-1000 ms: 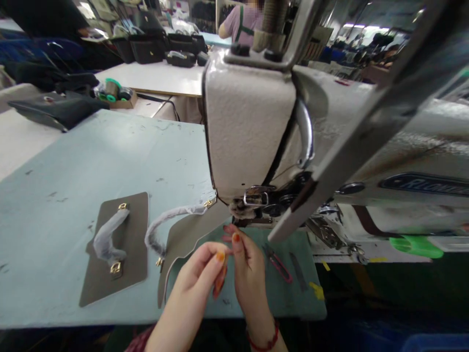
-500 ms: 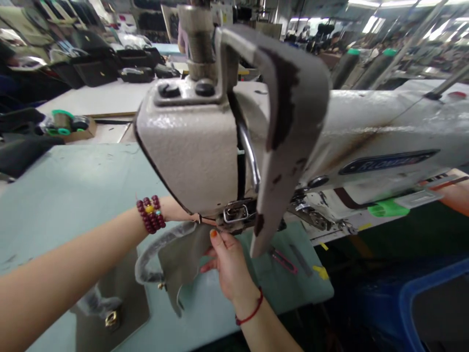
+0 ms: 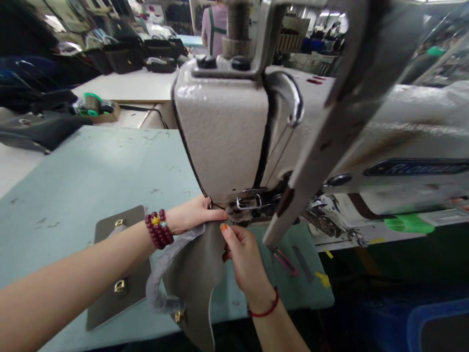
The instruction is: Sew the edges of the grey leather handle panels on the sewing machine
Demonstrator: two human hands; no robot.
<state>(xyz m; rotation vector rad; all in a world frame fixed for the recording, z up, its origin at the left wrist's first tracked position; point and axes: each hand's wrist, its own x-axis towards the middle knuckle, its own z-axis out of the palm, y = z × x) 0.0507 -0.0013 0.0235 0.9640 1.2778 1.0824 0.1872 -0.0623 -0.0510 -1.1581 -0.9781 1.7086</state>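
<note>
A grey-brown leather-like bag panel (image 3: 196, 274) lies under the sewing machine head (image 3: 222, 132) and droops over the table's front edge. A handle wrapped in clear plastic (image 3: 158, 283) is fixed to it, with a gold-coloured metal fitting (image 3: 178, 317) at its lower end. My left hand (image 3: 196, 214) rests on the panel's far part, thumb stretched out towards the presser foot area; its other fingers are partly hidden behind the machine head. Close to the needle area, my right hand (image 3: 244, 254) pinches the panel's right edge between thumb and curled fingers. The needle itself is hidden.
A second panel with gold fittings (image 3: 137, 264) lies left on the pale green table (image 3: 146, 161). Pink-handled snips (image 3: 286, 261) lie right of my right hand. A box of thread spools (image 3: 97, 107), dark bags (image 3: 124, 56) and a person (image 3: 215, 29) are farther back. A blue bin (image 3: 436, 318) stands lower right.
My view has shifted, so the machine appears farther right. The panel has turned and now hangs lower over the front edge. The metal thread lever has risen. Both hands stay at the panel.
</note>
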